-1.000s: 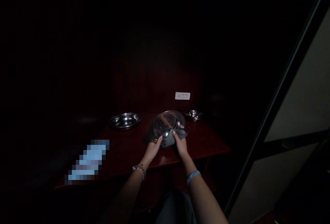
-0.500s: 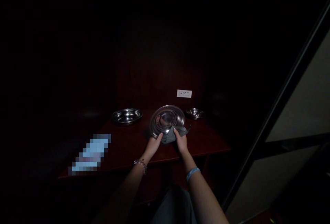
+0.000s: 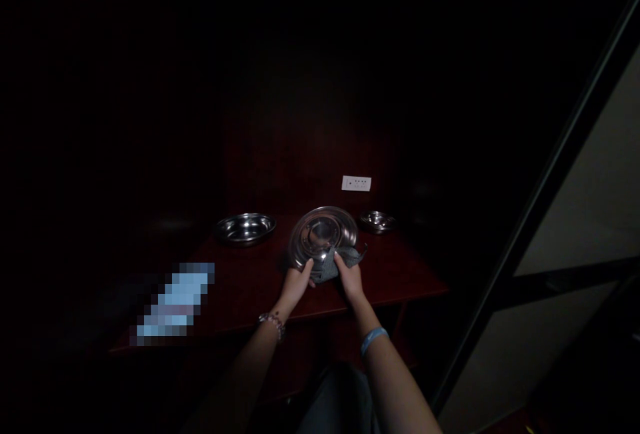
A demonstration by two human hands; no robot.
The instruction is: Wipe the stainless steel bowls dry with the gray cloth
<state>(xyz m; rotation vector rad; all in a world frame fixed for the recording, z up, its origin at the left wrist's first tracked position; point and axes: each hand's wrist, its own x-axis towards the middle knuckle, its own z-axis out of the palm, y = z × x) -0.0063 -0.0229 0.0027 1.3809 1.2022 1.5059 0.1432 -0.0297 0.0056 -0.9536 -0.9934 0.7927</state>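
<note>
A round shiny metal plate (image 3: 323, 233) is held up in a tilt above the dark red table. My left hand (image 3: 298, 282) is closed on its lower left rim, thumb on the face turned to me. My right hand (image 3: 349, 275) is closed on a grey cloth (image 3: 327, 267), its thumb pressing the cloth against the plate's lower edge. Part of the cloth sticks out to the right of that thumb. The fingers behind the plate and cloth are hidden.
On the dark red table (image 3: 240, 291) a wide metal dish (image 3: 245, 229) stands at the back left. Smaller metal dishes (image 3: 379, 221) sit at the back right. A white power socket (image 3: 356, 183) is on the back wall. A blurred-out bluish patch (image 3: 175, 304) lies at the left.
Both hands keep hold of the plate and cloth, almost in the same place. The right thumb has shifted slightly left with the cloth. The whole view has moved a little.
</note>
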